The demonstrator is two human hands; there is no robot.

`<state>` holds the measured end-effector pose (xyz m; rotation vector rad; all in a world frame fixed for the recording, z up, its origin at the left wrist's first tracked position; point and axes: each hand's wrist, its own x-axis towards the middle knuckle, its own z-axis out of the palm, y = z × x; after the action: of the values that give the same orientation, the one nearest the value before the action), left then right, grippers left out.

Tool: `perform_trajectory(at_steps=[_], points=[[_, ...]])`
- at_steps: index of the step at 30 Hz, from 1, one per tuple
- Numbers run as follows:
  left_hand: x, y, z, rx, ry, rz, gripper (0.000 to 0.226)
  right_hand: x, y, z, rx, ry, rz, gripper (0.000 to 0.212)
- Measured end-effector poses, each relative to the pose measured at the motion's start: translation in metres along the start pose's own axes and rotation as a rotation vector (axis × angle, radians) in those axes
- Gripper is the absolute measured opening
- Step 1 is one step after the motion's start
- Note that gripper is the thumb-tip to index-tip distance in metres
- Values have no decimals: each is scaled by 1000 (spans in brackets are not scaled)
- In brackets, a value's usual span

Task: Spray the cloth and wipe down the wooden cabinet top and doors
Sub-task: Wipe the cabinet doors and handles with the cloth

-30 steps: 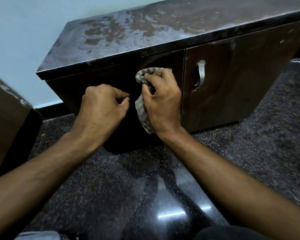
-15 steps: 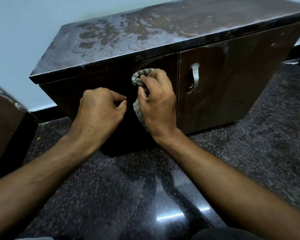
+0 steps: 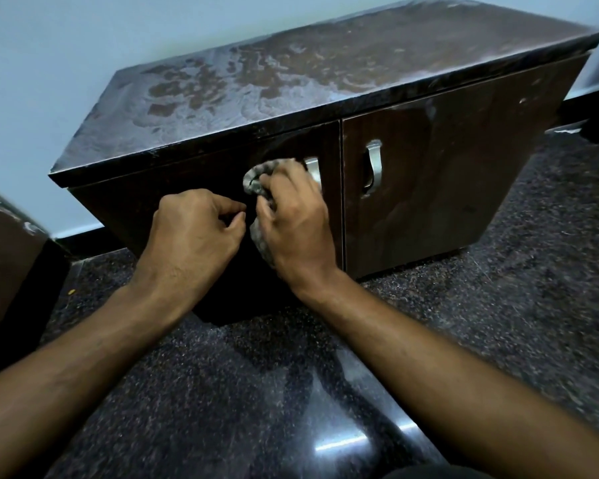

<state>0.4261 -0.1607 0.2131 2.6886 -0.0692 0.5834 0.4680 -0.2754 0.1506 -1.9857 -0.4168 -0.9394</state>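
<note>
A low dark wooden cabinet stands against the wall, its top streaked with pale wet smears. My right hand presses a bunched grey checked cloth against the left door, just left of that door's metal handle. My left hand hovers beside it in a loose fist with nothing visible in it, in front of the same door. The right door's handle is in plain sight. No spray bottle is in view.
The floor is dark polished speckled stone with a light reflection near me. Another brown piece of furniture stands at the left edge. A pale blue wall runs behind the cabinet.
My right hand with the cloth has shifted slightly left on the left door, uncovering that door's handle. My left hand keeps its place beside it.
</note>
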Motion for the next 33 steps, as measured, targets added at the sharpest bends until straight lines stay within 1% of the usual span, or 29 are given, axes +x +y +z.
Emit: perform_trajectory(at_steps=[2,6,7,9,11,13,14,17,19,22,26,29,31,33], points=[[0,1,0,-5,2,6,18,-4,0,-1,5,-38,-8,12],[1,3,-1,3,6,13,17,15,0,-13,34,113,30,12],[1,3,-1,7,6,15,17,19,0,-14,32,127,37,12],[1,3,-1,11,2,13,18,17,-1,-11,31,96,32,13],[1,5,-1,10,1,8,17,5,1,-4,71,-4,32,15],[1,6,0,6,-4,4,15,-7,4,0,119,-82,82,15],[2,7,0,6,-6,5,15,-10,6,0,134,-89,116,15],[2,4,1,0,-15,28,15,-7,7,-6,158,-39,183,14],[2,-2,2,-18,-59,73,15,0,5,-14,175,-39,206,15],[5,-16,6,-59,-171,99,14,6,4,-28,178,-96,211,15],[12,-39,12,-163,-405,74,15,11,7,-41,173,-226,161,14],[16,-54,12,-145,-537,71,15,16,5,-43,160,-338,109,15],[11,-68,10,-135,-549,22,16,19,3,-38,158,-406,79,15],[-2,-83,5,-195,-520,-64,13,24,-1,-28,152,-466,38,15]])
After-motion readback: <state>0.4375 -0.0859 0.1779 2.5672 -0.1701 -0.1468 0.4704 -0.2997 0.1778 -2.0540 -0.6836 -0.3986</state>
